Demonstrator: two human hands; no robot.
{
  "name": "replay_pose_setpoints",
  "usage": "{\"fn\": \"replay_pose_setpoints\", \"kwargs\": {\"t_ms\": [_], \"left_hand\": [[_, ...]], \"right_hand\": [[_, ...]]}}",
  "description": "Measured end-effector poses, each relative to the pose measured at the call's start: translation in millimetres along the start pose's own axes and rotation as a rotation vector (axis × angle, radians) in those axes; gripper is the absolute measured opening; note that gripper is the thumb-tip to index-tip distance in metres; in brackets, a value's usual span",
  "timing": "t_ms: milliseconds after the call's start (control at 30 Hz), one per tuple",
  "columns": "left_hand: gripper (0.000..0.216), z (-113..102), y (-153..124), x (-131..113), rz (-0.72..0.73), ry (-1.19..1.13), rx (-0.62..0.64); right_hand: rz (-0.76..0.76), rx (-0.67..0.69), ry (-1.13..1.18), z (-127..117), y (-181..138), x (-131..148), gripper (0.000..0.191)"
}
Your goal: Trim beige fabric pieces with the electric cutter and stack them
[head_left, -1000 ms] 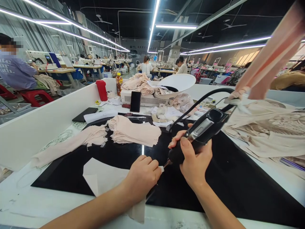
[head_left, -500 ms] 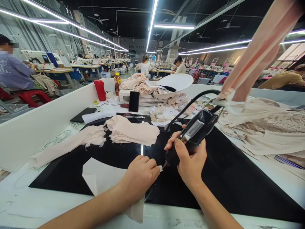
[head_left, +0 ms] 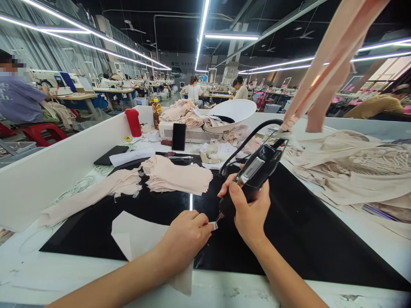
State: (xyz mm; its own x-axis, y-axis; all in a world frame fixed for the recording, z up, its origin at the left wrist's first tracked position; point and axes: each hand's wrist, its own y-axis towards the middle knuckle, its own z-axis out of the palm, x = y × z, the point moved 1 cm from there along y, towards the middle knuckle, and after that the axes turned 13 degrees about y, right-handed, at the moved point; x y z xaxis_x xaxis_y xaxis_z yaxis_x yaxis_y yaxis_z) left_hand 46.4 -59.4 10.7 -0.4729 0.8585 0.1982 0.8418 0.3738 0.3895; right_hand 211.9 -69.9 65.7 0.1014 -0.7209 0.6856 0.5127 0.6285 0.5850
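Observation:
My left hand (head_left: 188, 237) pinches one end of a pale pink fabric piece (head_left: 138, 233); the rest of the cloth spreads left beneath my wrist and forearm. A short whitish end pokes out past my fingertips. My right hand (head_left: 252, 209) is wrapped around a black corded hand tool (head_left: 257, 171) with a metal lever on its upper side. Its narrow coppery tip points down and left, right at the whitish end; whether they touch is unclear. Pink fabric strips (head_left: 334, 55) are tied to the tool's top. Beyond my left hand lies a stack of pale pink fabric pieces (head_left: 178, 175).
A black sheet (head_left: 305, 239) covers the white tabletop. More fabric (head_left: 105, 194) lies left, and a large cloth heap (head_left: 359, 164) right. At the back stand a red cup (head_left: 133, 122), a bottle (head_left: 156, 113), a phone (head_left: 178, 137) and a loaded white basket (head_left: 191, 132). Other people sit beyond the partition.
My right hand and the tool have shifted slightly left, with the tip now closer over the fabric end. My left hand keeps its pinch, and the view has turned a little.

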Motion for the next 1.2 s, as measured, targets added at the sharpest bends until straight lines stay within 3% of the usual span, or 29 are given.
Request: {"fn": "replay_pose_setpoints", "kwargs": {"t_ms": [267, 533, 1200], "left_hand": [[0.01, -17.7, -21.2, 4.5, -0.046, -0.146, 0.047], [0.024, -10.7, -24.5, 1.0, -0.002, -0.075, -0.07], [0.016, -9.4, -27.7, 0.2, 0.013, -0.144, -0.019]], "right_hand": [[-0.016, 0.008, -0.005, -2.4, -4.5, 6.7, 0.028], [-0.021, -0.008, 0.005, -5.1, -3.9, 9.1, 0.029], [-0.007, 0.012, 0.015, -4.3, -7.8, 8.1, 0.03]]}}
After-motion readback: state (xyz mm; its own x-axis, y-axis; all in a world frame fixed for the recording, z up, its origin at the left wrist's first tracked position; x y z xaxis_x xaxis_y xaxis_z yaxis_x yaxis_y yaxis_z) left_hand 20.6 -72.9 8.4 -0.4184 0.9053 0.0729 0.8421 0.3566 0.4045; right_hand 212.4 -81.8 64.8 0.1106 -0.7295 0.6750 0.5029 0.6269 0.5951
